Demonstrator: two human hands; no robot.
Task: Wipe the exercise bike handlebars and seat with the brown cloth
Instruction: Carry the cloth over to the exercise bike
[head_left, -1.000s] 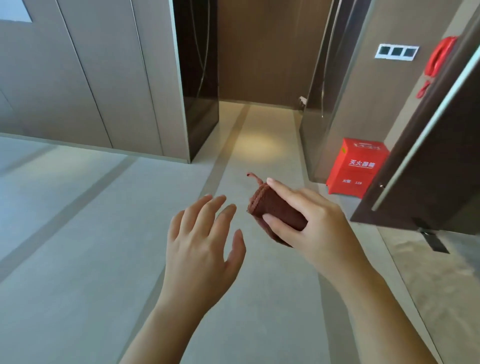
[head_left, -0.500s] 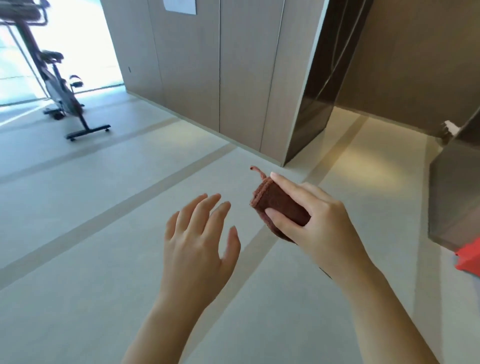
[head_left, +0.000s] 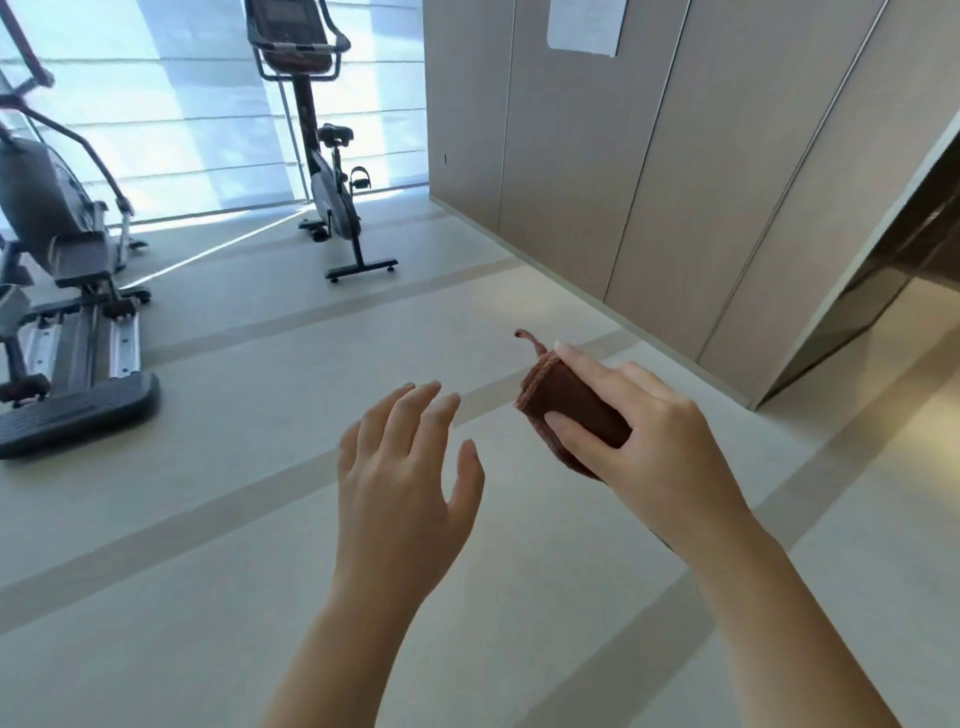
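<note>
Head view: right hand (head_left: 660, 447) grip holds one brown cloth (head_left: 571, 405); left hand (head_left: 400, 483) wide; one exercise bike (head_left: 327, 192).

The right hand (head_left: 644, 441) grips a folded brown terry cloth (head_left: 569, 402) above the pale floor (head_left: 208, 571); the left hand (head_left: 405, 467) hovers open-fingered beside it. A black upright exercise bike (head_left: 322, 156) stands well apart by the window.

Folded brown cloth (head_left: 571, 405) pinched in right hand (head_left: 660, 447); exercise bike (head_left: 324, 182) stands well apart.

Your left hand (head_left: 402, 483) is hovering with fingers spread loosely; your right hand (head_left: 644, 447) is gripping a folded cloth (head_left: 574, 405), both forearms extended forward.
</note>
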